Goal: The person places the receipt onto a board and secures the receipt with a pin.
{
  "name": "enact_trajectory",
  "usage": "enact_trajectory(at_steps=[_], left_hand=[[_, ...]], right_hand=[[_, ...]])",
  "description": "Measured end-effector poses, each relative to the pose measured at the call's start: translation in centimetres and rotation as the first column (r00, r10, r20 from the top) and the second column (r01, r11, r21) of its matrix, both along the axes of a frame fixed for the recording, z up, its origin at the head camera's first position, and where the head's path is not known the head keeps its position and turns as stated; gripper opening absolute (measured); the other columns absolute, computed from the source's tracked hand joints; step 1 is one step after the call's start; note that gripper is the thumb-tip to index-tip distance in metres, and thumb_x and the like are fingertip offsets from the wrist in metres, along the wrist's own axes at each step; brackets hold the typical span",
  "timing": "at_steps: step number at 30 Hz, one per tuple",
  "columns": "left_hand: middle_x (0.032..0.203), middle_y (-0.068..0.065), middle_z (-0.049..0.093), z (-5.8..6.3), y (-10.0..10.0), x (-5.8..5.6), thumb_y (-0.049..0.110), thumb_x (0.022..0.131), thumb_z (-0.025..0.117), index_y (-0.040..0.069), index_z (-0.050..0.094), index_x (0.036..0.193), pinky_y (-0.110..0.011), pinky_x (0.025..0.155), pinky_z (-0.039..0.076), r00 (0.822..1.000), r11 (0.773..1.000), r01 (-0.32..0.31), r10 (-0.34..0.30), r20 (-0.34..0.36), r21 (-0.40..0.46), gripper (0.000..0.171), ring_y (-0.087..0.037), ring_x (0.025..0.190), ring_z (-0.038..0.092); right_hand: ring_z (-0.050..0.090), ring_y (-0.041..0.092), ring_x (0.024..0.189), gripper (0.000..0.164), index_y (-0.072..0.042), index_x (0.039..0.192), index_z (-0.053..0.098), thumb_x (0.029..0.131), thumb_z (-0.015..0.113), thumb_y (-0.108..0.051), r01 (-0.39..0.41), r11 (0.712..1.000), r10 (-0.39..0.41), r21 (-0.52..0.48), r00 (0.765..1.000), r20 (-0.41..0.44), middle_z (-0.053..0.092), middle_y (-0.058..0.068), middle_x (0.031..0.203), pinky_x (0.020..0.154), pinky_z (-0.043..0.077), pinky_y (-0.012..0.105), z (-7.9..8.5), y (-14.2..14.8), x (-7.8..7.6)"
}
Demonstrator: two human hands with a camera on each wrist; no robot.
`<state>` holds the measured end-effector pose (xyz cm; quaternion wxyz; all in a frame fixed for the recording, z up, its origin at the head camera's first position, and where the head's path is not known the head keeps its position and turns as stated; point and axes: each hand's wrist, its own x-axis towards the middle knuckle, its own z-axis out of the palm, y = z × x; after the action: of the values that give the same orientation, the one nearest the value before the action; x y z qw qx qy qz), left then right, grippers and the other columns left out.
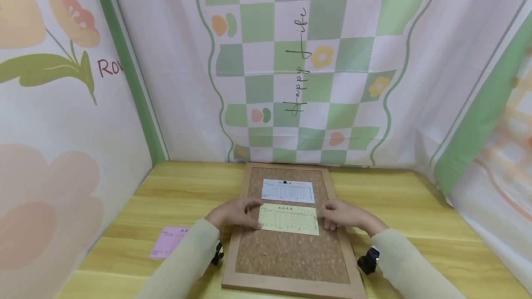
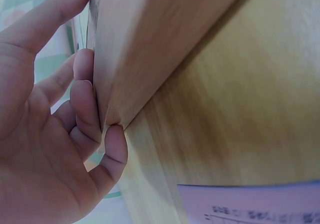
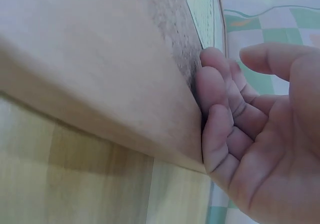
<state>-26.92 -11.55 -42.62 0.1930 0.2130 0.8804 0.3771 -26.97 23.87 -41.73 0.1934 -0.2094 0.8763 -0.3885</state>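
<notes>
In the head view a pale yellow printed form (image 1: pixel 288 219) lies on a framed cork board (image 1: pixel 291 257), just below a white printed form (image 1: pixel 287 191) that has a black pin (image 1: pixel 285 182) at its top edge. My left hand (image 1: pixel 236 212) is at the yellow form's left edge, thumb and index finger spread apart. In the left wrist view its other fingers (image 2: pixel 85 104) rest against the wooden frame (image 2: pixel 125 44). At the form's right edge is my right hand (image 1: pixel 341 215). Its bent fingertips (image 3: pixel 210 87) rest on the board, and the thumb stands apart from them.
A pink printed form (image 1: pixel 168 241) lies on the wooden table (image 1: pixel 129 230), left of the board and partly behind the left sleeve. Printed fabric curtains (image 1: pixel 291 68) enclose the table at the back and sides. A dark wrist device (image 1: pixel 368 260) sits on the right wrist.
</notes>
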Motion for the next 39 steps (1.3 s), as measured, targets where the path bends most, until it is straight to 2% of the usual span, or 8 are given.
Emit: enact_trajectory(at_steps=[8, 14, 20, 26, 34, 39], left_hand=[[0.093, -0.004, 0.059, 0.1, 0.1, 0.1, 0.026, 0.084, 0.083, 0.012, 0.05, 0.147, -0.037, 0.074, 0.047, 1.0, 1.0, -0.007, 0.007, 0.0, 0.002, 0.073, -0.017, 0.079, 0.056], [0.095, -0.004, 0.059, 0.2, 0.1, 0.0, 0.026, 0.084, 0.083, 0.012, 0.049, 0.148, -0.038, 0.077, 0.047, 1.0, 1.0, -0.002, 0.002, -0.006, 0.002, 0.073, -0.017, 0.082, 0.055], [0.097, -0.004, 0.059, 0.0, 0.1, -0.1, 0.026, 0.084, 0.083, 0.011, 0.05, 0.147, -0.038, 0.076, 0.048, 1.0, 1.0, -0.004, 0.004, -0.005, 0.004, 0.073, -0.018, 0.082, 0.055], [0.098, -0.005, 0.059, -0.1, 0.0, -0.1, 0.026, 0.084, 0.083, 0.012, 0.05, 0.147, -0.039, 0.077, 0.047, 1.0, 1.0, -0.008, 0.008, -0.001, 0.004, 0.073, -0.018, 0.082, 0.055], [0.101, -0.006, 0.059, -0.1, -0.1, -0.1, 0.026, 0.084, 0.083, 0.012, 0.049, 0.148, -0.04, 0.078, 0.048, 1.0, 1.0, -0.005, 0.005, 0.0, 0.009, 0.073, -0.018, 0.083, 0.055], [0.102, -0.006, 0.059, -0.1, -0.1, -0.1, 0.026, 0.084, 0.083, 0.012, 0.049, 0.148, -0.04, 0.079, 0.048, 1.0, 1.0, -0.004, 0.004, 0.003, 0.01, 0.073, -0.018, 0.082, 0.055]], right_hand=[[0.062, 0.022, 0.072, 0.025, 0.001, 0.095, 0.064, 0.103, 0.054, -0.02, 0.038, 0.999, -0.039, -0.01, 0.998, -0.047, 0.064, 0.009, 0.081, 0.063, 0.053, 0.037, 0.5, 1.7, 0.3], [0.061, 0.023, 0.074, 0.024, 0.003, 0.101, 0.066, 0.103, 0.052, -0.018, 0.045, 0.999, -0.044, 0.004, 0.996, -0.073, 0.065, 0.008, 0.083, 0.064, 0.053, 0.036, 0.8, 3.9, -0.1], [0.061, 0.025, 0.076, 0.026, 0.004, 0.102, 0.063, 0.105, 0.052, -0.019, 0.06, 0.998, -0.059, 0.011, 0.995, -0.075, 0.064, 0.01, 0.087, 0.065, 0.053, 0.039, 1.0, 5.9, -0.2], [0.059, 0.022, 0.073, 0.025, 0.006, 0.104, 0.061, 0.106, 0.051, -0.018, 0.082, 0.997, -0.081, 0.011, 0.994, -0.072, 0.062, 0.009, 0.084, 0.064, 0.052, 0.037, 1.3, 7.6, -0.1], [0.056, 0.019, 0.067, 0.025, 0.005, 0.099, 0.061, 0.105, 0.053, -0.017, 0.124, 0.991, -0.12, 0.043, 0.989, -0.088, 0.06, 0.007, 0.076, 0.06, 0.049, 0.031, 0.7, 9.6, 0.0], [0.058, 0.019, 0.07, 0.025, 0.004, 0.097, 0.062, 0.104, 0.054, -0.018, 0.16, 0.986, -0.156, 0.047, 0.985, -0.075, 0.061, 0.008, 0.078, 0.06, 0.049, 0.029, 0.1, 10.7, 0.1]])
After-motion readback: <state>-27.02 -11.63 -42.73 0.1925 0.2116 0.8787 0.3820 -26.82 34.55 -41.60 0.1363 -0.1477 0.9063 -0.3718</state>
